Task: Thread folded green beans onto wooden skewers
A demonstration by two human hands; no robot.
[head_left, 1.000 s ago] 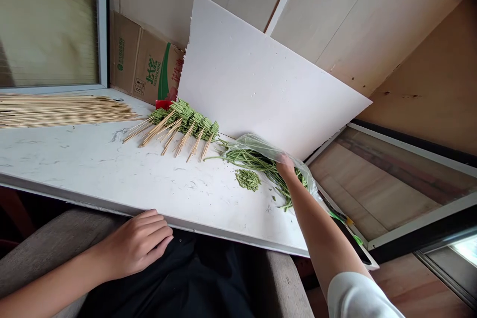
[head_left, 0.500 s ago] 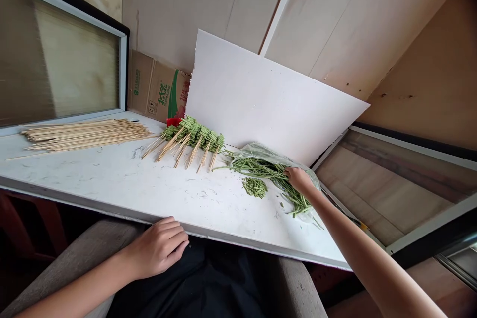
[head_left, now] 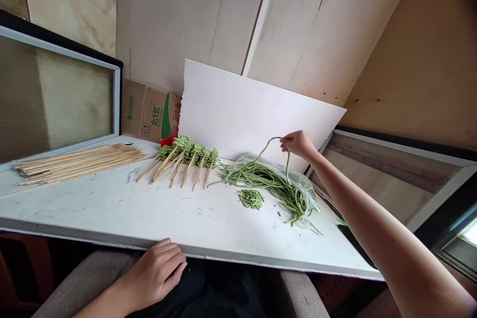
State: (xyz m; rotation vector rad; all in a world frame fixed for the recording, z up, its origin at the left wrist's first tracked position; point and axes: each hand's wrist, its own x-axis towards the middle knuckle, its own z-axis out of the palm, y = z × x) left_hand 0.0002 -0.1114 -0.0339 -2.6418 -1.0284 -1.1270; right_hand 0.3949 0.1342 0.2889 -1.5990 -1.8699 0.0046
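Note:
My right hand [head_left: 299, 144] is raised over the far right of the table, its fingertips pinching a long green bean [head_left: 265, 148]. That bean arches up from the heap, and one end hangs below my fingers. Under it, the other long beans [head_left: 257, 179] lie partly inside a clear plastic bag [head_left: 310, 190]. Chopped bean pieces [head_left: 251, 199] form a small pile in front of the bag. My left hand [head_left: 159, 271] rests by the table's front edge, fingers curled together, with nothing visible in it.
Skewers threaded with bean pieces [head_left: 194, 153] are stacked at the back, sticks pointing towards me. Bare bamboo skewers [head_left: 80, 163] lie at left. A cardboard box [head_left: 143, 109] and a leaning white board [head_left: 246, 109] stand behind the white table [head_left: 149, 213]. A dark flat object [head_left: 356, 243] lies at right.
My right hand has risen from the bean heap, drawing one long bean up out of it. My left hand stays by the table edge. The view has tilted up slightly.

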